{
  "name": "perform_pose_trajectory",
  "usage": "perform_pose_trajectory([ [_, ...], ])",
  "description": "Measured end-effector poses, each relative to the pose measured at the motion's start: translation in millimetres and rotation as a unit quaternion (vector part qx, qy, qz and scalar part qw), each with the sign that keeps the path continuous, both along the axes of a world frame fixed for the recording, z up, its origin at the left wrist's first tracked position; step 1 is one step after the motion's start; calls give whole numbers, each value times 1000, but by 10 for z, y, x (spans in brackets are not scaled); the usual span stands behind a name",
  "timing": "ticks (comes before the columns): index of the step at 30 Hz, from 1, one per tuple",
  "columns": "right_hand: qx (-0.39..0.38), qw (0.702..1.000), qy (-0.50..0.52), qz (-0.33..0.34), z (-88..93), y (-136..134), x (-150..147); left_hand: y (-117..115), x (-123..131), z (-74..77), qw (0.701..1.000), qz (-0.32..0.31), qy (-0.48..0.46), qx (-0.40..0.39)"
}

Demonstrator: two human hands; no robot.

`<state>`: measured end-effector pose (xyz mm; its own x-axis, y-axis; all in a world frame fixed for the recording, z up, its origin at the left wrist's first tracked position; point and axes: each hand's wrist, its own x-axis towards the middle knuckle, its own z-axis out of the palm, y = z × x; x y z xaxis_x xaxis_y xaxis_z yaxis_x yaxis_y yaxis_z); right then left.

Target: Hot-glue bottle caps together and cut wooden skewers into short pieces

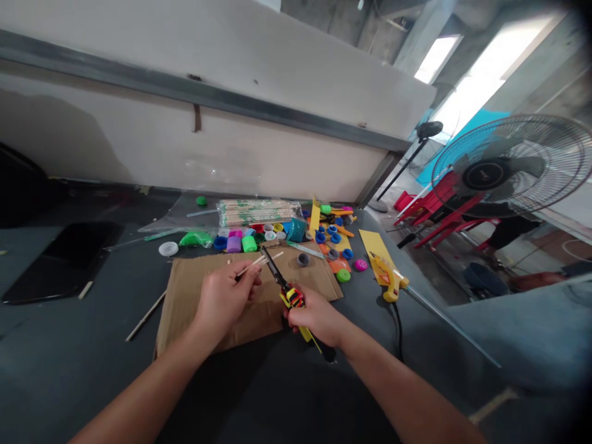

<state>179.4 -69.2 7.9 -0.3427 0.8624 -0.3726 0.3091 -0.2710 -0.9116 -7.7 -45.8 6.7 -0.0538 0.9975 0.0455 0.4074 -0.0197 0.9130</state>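
Observation:
My left hand is closed in a pinch on thin wooden sticks, whose pale ends point up and right. My right hand is wrapped round yellow-and-black wire strippers with red parts. Their dark jaws reach up to the stick ends; whether they touch or grip them I cannot make out. Beneath both hands lies a flat piece of brown cardboard on the dark table. A grey bottle cap rests on the cardboard's right part.
Behind the cardboard are a bag of wooden sticks and several coloured bottle caps. A yellow glue gun with a cord lies at right. A black phone-like slab and a loose stick are at left. A fan stands beyond.

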Motion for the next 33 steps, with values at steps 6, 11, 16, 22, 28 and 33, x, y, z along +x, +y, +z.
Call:
perform_pose_trajectory([
  [6, -34, 999, 19, -3, 56, 6, -4, 1, -68, 7, 981, -29, 158, 112],
  [11, -70, 997, 27, 2, 34, 4, -12, 13, -87, -49, 970, -42, 175, 161],
  [16, -28, 999, 12, 23, 33, 14, -31, 53, -71, -64, 995, -34, 61, 73],
  [22, 13, 999, 14, 26, 53, 10, -76, 77, 5, -105, 994, -4, -107, 20],
  [28, 17, 1000, -3, 24, 69, 6, -97, 54, 89, -186, 981, 26, -190, 28],
  [33, 6, 1000, 8, 20, 94, 1, -121, 39, 140, -204, 973, 35, -228, 24],
])
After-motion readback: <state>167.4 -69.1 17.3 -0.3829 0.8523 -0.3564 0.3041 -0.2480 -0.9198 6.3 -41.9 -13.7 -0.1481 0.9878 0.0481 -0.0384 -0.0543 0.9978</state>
